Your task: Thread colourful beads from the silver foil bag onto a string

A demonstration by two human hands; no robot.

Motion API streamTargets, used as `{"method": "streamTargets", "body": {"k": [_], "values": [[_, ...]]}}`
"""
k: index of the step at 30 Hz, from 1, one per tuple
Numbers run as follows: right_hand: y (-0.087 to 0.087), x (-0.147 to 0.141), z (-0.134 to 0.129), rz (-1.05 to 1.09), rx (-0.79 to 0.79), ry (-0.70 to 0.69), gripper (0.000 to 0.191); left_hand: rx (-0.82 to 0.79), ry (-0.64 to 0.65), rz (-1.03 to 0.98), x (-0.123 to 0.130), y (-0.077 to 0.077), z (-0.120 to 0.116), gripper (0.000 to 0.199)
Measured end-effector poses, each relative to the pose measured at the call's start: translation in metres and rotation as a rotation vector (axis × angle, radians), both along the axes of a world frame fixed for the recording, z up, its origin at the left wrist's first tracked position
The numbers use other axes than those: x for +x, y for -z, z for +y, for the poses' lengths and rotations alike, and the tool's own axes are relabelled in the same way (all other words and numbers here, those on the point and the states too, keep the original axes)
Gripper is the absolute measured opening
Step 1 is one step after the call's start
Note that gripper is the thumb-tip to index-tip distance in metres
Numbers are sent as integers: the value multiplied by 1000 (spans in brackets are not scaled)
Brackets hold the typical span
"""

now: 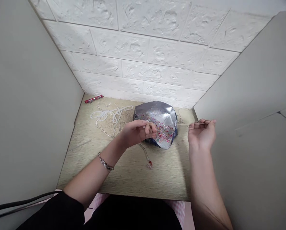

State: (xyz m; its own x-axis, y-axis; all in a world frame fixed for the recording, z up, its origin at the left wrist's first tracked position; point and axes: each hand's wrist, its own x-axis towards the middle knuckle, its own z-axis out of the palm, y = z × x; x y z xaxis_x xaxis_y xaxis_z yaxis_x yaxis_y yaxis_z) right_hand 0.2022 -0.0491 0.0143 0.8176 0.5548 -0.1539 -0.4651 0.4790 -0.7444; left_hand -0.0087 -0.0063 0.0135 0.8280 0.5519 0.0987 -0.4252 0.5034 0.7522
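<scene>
A thin, clear thread (175,124) runs nearly level between my two hands. My left hand (140,130) pinches one end of it over the near left part of a silvery, bowl-like pouch (157,110). Palm turned up, my right hand (202,132) grips the other end, to the right of the pouch. Loose pink, red and clear beads (165,132) lie in the pouch. From below my left hand a short beaded strand (145,151) trails on the table, ending in red and pale pink beads (149,164).
Strings of white and pearly beads (109,115) lie tangled at the back left of the wooden table (123,179). A red patterned strip (93,99) sits by the brick-patterned wall (133,68). A thin needle-like rod (80,145) lies near the left panel (25,95); another panel (253,143) stands right.
</scene>
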Motion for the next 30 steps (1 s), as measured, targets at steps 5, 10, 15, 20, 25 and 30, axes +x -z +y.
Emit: {"method": "streamTargets", "body": {"k": [5,10,15,20,25,30], "values": [[-1,16,-3,59,41,63,29,-1,-37,-41,-5,-4,0,30],[-5,24,-4,220,126,-179,31,-41,-188,-77,-10,-12,2,36],[-7,-19,-8,18,54,-842,23,-46,-124,-45,-9,-11,3,24],[2,-63,-9,-674,-247,-987,36,104,-59,80,-6,-2,8,25],[6,-66,-8,-961,-199,-1164,39,134,80,146,-8,-3,9,33],[5,-59,-9,-1108,-336,-1061,24,128,154,203,-9,-5,7,35]]}}
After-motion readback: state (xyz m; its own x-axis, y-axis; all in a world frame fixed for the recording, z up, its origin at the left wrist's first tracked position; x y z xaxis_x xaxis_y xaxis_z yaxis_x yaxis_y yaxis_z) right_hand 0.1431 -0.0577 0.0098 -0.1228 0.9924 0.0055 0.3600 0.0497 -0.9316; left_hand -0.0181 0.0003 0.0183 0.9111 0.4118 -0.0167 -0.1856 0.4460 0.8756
